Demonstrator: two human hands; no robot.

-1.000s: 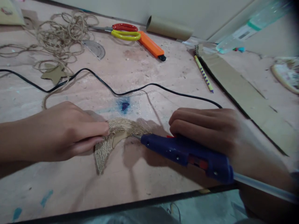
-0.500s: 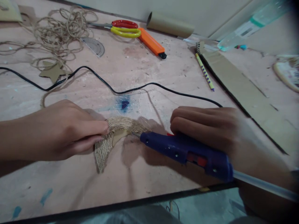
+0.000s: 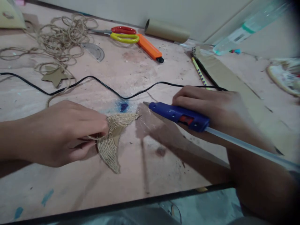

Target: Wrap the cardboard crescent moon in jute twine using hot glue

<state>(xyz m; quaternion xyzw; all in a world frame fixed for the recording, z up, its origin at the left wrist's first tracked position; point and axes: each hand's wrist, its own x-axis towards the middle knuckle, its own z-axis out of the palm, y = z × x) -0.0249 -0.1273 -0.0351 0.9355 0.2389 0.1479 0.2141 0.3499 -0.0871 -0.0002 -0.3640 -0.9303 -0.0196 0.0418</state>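
Observation:
A curved, crescent-like cardboard piece [image 3: 116, 137] is largely covered with rows of jute twine [image 3: 109, 153]; a bare brown strip shows along its inner curve. My left hand [image 3: 70, 132] pinches its left edge, with a strand of twine running between the fingers. To the right, my right hand [image 3: 203, 106] grips a blue hot glue gun [image 3: 174, 113], a long clear glue stick [image 3: 243, 147] sticking out of its back. The gun's metal nozzle is in the air, up and right of the piece and apart from it.
A black cord [image 3: 103, 82] crosses the table. Behind it lie tangled twine [image 3: 63, 37], a cardboard star [image 3: 56, 76], a protractor [image 3: 93, 51], scissors [image 3: 124, 37], an orange cutter [image 3: 150, 48] and a cardboard tube [image 3: 166, 30]. At right are a pencil [image 3: 199, 71], cardboard strip [image 3: 236, 81] and bottle [image 3: 243, 31].
My right hand has lifted the glue gun up and away from the inner curve of the piece. In my left hand the piece has turned slightly, its lower tip swinging right.

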